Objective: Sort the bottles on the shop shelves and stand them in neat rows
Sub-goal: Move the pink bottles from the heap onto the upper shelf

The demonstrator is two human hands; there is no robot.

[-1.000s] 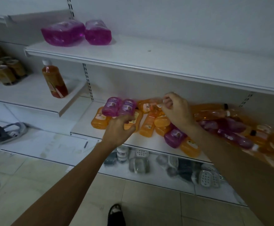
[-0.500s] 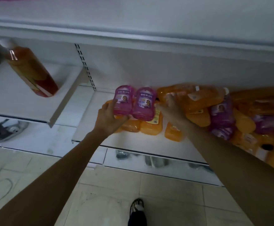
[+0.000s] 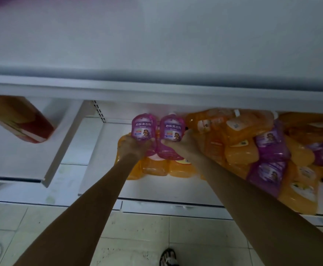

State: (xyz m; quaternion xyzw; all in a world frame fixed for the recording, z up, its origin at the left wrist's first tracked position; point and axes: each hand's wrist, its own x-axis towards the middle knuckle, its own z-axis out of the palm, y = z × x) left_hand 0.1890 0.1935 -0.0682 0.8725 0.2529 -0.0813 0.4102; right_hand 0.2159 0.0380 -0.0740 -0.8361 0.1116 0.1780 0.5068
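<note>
Two pink bottles stand side by side above a heap of orange bottles on the white shelf point(image 3: 103, 150). My left hand point(image 3: 132, 148) grips the left pink bottle point(image 3: 143, 128) from below. My right hand point(image 3: 181, 145) grips the right pink bottle point(image 3: 172, 131) near its base. Orange bottles point(image 3: 233, 131) and purple-labelled pink bottles point(image 3: 270, 144) lie jumbled to the right. Several orange bottles point(image 3: 156, 169) lie under my hands.
A tall orange-red bottle point(image 3: 20, 120) stands on the lower left shelf point(image 3: 47, 175). An upper shelf edge point(image 3: 156, 91) juts out just above the bottles. Tiled floor point(image 3: 137, 237) and my sandalled foot point(image 3: 169, 258) are below.
My right hand left the orange bottles and took hold of the right pink bottle. Both pink bottles were lifted upright. The camera moved closer under the upper shelf.
</note>
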